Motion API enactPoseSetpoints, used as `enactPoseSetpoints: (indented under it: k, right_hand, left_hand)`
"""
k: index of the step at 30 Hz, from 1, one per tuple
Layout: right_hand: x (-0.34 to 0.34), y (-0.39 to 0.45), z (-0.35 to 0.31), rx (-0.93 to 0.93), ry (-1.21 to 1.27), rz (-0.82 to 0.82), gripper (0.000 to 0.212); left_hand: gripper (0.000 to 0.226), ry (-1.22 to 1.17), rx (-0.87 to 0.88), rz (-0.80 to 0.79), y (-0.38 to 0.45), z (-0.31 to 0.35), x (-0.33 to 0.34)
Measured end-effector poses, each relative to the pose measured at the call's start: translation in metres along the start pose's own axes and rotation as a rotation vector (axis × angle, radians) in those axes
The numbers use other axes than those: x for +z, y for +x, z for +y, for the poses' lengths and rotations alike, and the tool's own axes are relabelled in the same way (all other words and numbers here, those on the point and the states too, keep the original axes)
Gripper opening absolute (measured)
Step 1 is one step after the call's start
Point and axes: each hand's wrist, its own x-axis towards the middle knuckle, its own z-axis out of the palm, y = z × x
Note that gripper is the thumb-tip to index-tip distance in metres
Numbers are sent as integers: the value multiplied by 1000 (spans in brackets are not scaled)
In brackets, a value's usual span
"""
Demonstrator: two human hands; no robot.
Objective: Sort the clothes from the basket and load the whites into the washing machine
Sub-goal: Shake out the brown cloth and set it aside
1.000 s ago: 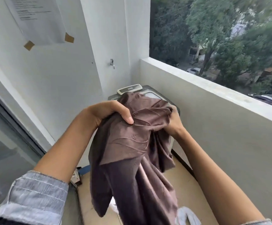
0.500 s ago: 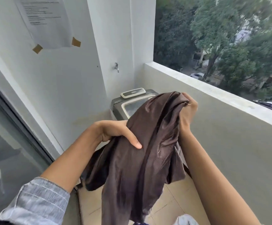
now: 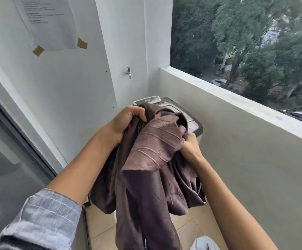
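A dark brown embroidered garment point(image 3: 152, 174) hangs in front of me, bunched at the top and trailing down toward the floor. My left hand point(image 3: 126, 121) grips its upper left edge. My right hand point(image 3: 191, 147) grips a fold at its right side. Behind the cloth stands a grey top-loading washing machine point(image 3: 195, 125), mostly hidden by the garment; only its control panel point(image 3: 147, 100) and right front corner show. A bit of white cloth point(image 3: 204, 243) lies at the bottom edge of the view. No basket is in view.
A narrow balcony with a tiled floor point(image 3: 101, 224). A low parapet wall point(image 3: 254, 159) runs along the right. A glass sliding door point(image 3: 11, 168) is on the left. A tap point(image 3: 128, 72) juts from the wall above the machine, and a taped paper sheet point(image 3: 51, 22) hangs higher up.
My left hand rose from the garment's middle to grip its top left edge. My right hand dropped from high up to the fabric's right side. The cloth is bunched between both hands again.
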Motion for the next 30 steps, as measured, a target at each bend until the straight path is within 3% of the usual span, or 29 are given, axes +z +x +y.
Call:
enactPoseSetpoints:
  k: [3, 5, 7, 9, 12, 16, 18, 20, 24, 27, 30]
  right_hand:
    - [5, -5, -7, 109, 419, -65, 18]
    - [4, -14, -17, 159, 671, -267, 27]
    - [6, -24, -28, 135, 607, -463, 52]
    - [14, -29, -38, 78, 365, -522, 89]
    - [40, -39, -50, 30, 41, -476, 91]
    - [61, -45, -42, -7, 52, -181, 61]
    - [62, -41, -37, 13, 73, -28, 51]
    - [60, -34, -30, 108, 88, 62, 59]
    - [53, -18, -30, 189, 195, 167, 61]
    - [45, -3, -36, 219, 224, 219, 61]
    - [35, 7, -47, 280, 289, 263, 95]
  left_hand:
    - [26, -6, 28, 74, 0, -1, 9]
    - [24, -31, 40, 166, 4, -3, 13]
    - [15, -74, 60, 260, 8, -3, 19]
    - [14, -168, 89, 327, 11, -4, 27]
    - [37, -268, 149, 388, 14, 4, 36]
    - [17, -172, 127, 503, 14, 10, 43]
    - [11, -258, 51, 372, 7, 7, 47]
    - [17, -261, 56, 219, 2, 4, 47]
    - [39, 52, 110, 27, -4, 8, 24]
    - [35, 272, 240, 181, -1, -3, 5]
    - [47, 407, 512, 467, 4, -20, -6]
